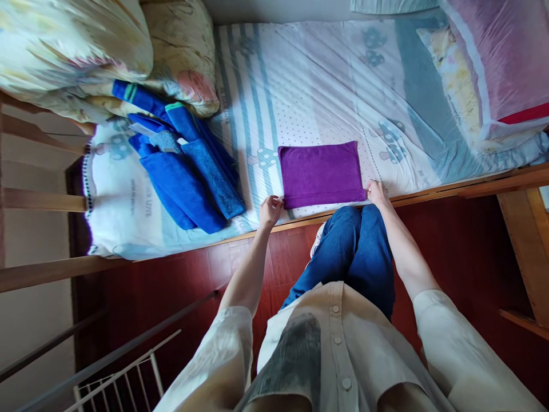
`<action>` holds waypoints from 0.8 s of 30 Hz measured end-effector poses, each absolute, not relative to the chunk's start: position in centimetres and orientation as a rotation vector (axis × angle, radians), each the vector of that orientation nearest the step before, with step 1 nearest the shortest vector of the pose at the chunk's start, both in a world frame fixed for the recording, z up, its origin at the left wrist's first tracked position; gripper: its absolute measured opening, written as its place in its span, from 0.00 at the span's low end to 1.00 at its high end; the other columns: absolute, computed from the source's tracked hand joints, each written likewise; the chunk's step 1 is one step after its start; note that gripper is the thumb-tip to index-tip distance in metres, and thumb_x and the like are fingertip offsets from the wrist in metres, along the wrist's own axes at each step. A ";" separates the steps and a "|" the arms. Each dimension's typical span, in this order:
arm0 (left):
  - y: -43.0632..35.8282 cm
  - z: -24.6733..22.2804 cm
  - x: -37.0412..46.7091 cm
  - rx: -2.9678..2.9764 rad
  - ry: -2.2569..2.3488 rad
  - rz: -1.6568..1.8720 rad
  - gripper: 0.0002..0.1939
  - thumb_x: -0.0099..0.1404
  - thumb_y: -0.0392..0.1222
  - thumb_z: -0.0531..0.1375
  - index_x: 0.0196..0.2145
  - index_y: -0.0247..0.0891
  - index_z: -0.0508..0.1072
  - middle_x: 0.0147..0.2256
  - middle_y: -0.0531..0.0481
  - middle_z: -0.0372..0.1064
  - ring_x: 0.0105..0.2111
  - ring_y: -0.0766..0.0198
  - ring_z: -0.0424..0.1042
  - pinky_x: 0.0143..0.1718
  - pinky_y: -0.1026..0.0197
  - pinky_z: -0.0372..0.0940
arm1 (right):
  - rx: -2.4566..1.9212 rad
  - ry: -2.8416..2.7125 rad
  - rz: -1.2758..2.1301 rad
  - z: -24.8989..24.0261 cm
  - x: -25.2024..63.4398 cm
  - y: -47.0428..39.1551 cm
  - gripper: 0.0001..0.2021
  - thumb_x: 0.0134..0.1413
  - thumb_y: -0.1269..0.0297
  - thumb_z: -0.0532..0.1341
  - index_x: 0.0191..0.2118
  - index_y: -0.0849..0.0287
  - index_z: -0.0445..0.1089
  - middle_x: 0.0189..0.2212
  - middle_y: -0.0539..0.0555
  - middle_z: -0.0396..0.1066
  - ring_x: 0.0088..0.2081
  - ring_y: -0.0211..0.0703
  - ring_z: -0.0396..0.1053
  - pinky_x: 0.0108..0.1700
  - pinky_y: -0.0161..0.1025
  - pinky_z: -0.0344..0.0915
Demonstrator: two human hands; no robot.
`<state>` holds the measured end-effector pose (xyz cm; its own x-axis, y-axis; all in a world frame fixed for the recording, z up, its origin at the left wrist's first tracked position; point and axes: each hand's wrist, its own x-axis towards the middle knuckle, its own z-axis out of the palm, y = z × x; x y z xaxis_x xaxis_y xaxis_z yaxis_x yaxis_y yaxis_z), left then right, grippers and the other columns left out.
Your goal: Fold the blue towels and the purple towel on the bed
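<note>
A purple cloth (321,171) lies flat as a rectangle near the front edge of the bed, with a narrow folded strip along its near side. My left hand (271,210) pinches the cloth's near left corner between thumb and fingers. At the near right corner, my right hand (377,193) is closed on the cloth's edge. Blue garments or cloths (180,177) lie in a loose pile on the bed to the left, not touched by either hand.
The bed (317,86) has a patterned sheet and a wooden front rail. Bulky floral bedding (180,57) sits at the back left, and a pink bag (501,63) on the right. A white metal rack (124,377) stands at lower left, above a red floor (171,280).
</note>
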<state>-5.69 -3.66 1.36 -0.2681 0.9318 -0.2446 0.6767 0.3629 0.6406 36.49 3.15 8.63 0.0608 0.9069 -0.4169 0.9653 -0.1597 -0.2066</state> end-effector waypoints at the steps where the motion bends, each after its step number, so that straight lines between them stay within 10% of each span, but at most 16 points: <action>1: -4.0 1.5 -6.2 1.433 2.031 0.573 0.12 0.65 0.41 0.62 0.46 0.39 0.76 0.42 0.42 0.79 0.43 0.53 0.78 0.50 0.54 0.71 | 2.171 1.994 -0.664 8.9 36.2 3.1 0.17 0.60 0.79 0.60 0.51 0.59 0.77 0.50 0.60 0.79 0.51 0.50 0.77 0.57 0.42 0.70; 8: -5.2 2.2 -6.7 1.928 1.604 0.527 0.20 0.69 0.46 0.58 0.56 0.39 0.76 0.61 0.39 0.73 0.64 0.48 0.68 0.69 0.43 0.61 | 1.834 2.342 -0.866 8.6 35.0 2.7 0.12 0.58 0.71 0.66 0.46 0.55 0.80 0.51 0.55 0.77 0.52 0.48 0.74 0.60 0.41 0.69; 14: -4.3 1.0 -3.6 1.961 1.611 0.300 0.30 0.64 0.37 0.58 0.64 0.34 0.71 0.66 0.35 0.66 0.69 0.44 0.63 0.71 0.41 0.58 | 1.744 2.303 -0.951 7.2 35.8 2.9 0.26 0.44 0.69 0.77 0.53 0.52 0.78 0.57 0.56 0.73 0.59 0.52 0.71 0.64 0.47 0.69; 24: -2.2 1.1 -2.9 1.913 1.746 0.199 0.25 0.64 0.28 0.52 0.54 0.36 0.78 0.54 0.33 0.77 0.59 0.43 0.72 0.64 0.42 0.62 | 1.801 2.303 -0.848 6.2 34.9 3.8 0.21 0.48 0.79 0.70 0.49 0.56 0.80 0.53 0.58 0.76 0.51 0.53 0.76 0.63 0.47 0.68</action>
